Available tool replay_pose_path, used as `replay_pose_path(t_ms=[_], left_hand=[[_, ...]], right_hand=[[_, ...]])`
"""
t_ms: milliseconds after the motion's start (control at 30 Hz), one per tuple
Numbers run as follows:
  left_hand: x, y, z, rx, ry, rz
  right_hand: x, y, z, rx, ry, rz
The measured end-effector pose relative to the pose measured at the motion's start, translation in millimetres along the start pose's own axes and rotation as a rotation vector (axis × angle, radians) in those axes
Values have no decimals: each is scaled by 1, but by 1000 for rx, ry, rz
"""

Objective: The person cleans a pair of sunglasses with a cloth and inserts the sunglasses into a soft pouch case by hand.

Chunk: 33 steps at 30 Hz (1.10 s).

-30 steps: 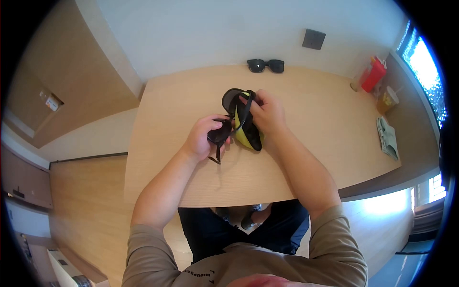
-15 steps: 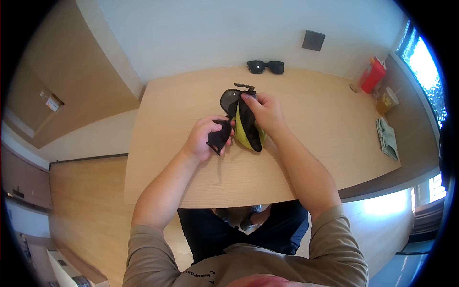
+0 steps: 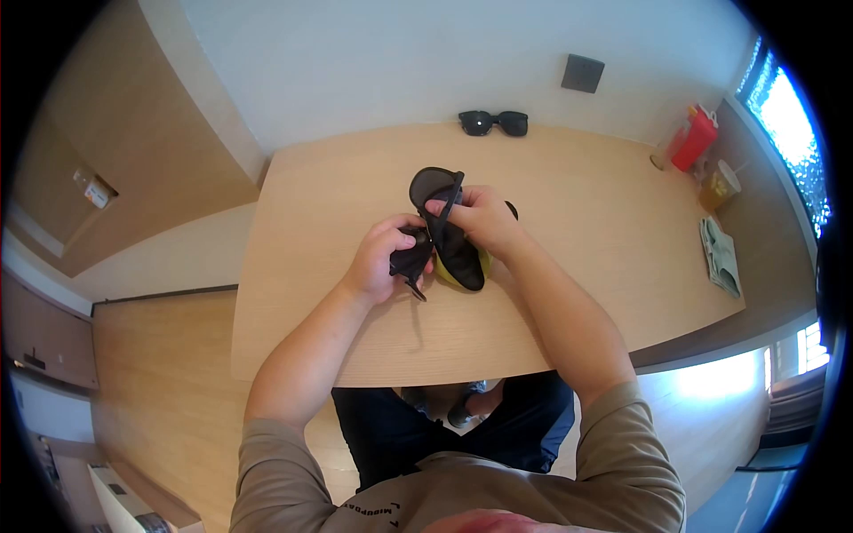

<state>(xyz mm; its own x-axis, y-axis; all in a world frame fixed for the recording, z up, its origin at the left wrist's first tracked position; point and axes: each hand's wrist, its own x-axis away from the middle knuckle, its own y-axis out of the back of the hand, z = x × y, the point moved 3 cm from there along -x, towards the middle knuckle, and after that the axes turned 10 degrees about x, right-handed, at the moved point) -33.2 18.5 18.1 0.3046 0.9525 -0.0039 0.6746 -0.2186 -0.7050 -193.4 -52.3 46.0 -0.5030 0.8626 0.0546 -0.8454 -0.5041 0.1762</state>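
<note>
Dark sunglasses [image 3: 433, 184] are held slantwise over the table between my two hands. My left hand [image 3: 378, 256] is closed around their lower lens, the thumb pressed on its face, and one arm hangs down below. My right hand [image 3: 487, 219] is closed on a black and yellow-green cloth [image 3: 461, 264], which looks like a soft pouch. Its thumb lies at the frame near the upper lens, over the other arm. The right fingertips are hidden behind the cloth. A small black end sticks out behind the right hand; I cannot tell what it belongs to.
A second pair of sunglasses [image 3: 494, 123] lies at the table's back edge by the wall. Along the right side stand a red container [image 3: 694, 142] and a drink cup [image 3: 721, 185], with a folded pale green cloth [image 3: 720, 258] nearer me. The wooden table [image 3: 311, 204] ends before my lap.
The sunglasses have turned in my hands, and the upper arm now lies down across the lens edge. My right hand has shifted slightly down, and more black cloth covers the yellow-green side.
</note>
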Motion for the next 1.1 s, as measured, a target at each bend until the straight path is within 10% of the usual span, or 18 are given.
replay_pose_path(t_ms=[1100], left_hand=[[3,-12,8,-219,38,70]], right_hand=[[-1,-9,-7,-59,80,-289]])
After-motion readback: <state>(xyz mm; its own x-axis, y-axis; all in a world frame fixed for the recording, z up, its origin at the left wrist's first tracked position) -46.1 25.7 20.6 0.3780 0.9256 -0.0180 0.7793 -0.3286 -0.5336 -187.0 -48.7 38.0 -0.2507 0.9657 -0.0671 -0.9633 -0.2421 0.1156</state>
